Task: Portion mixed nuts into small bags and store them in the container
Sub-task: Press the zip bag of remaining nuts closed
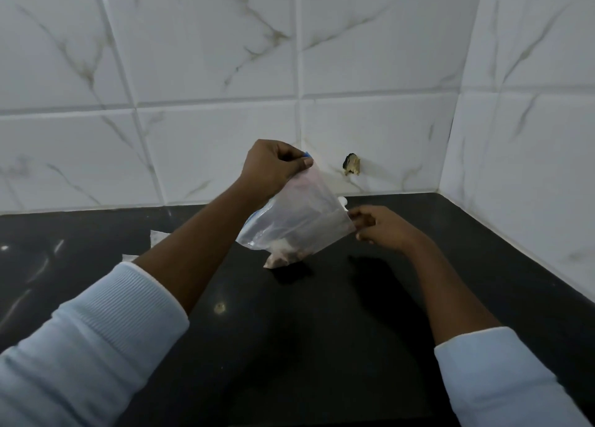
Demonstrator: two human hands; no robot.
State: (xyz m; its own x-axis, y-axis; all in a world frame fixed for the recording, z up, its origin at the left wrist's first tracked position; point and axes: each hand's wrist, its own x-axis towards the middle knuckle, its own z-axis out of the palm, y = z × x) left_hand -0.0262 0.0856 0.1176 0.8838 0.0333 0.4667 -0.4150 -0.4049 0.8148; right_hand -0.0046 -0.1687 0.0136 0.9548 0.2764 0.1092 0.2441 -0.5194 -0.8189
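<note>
A small clear zip bag [301, 215] hangs tilted above the black counter, with a clump of mixed nuts [285, 256] gathered in its lowest corner. My left hand [273, 167] pinches the bag's upper corner by the blue zip strip. My right hand [381, 227] pinches the opposite corner of the bag's top edge, lower and to the right. The bag is stretched between the two hands. No container is in view.
The black counter [306, 330] runs into a corner of white marble-pattern wall tiles. Pieces of clear plastic [159, 236] lie on the counter to the left, behind my left forearm. A small white object [343, 201] shows behind the bag. A chipped hole [352, 164] marks the back wall.
</note>
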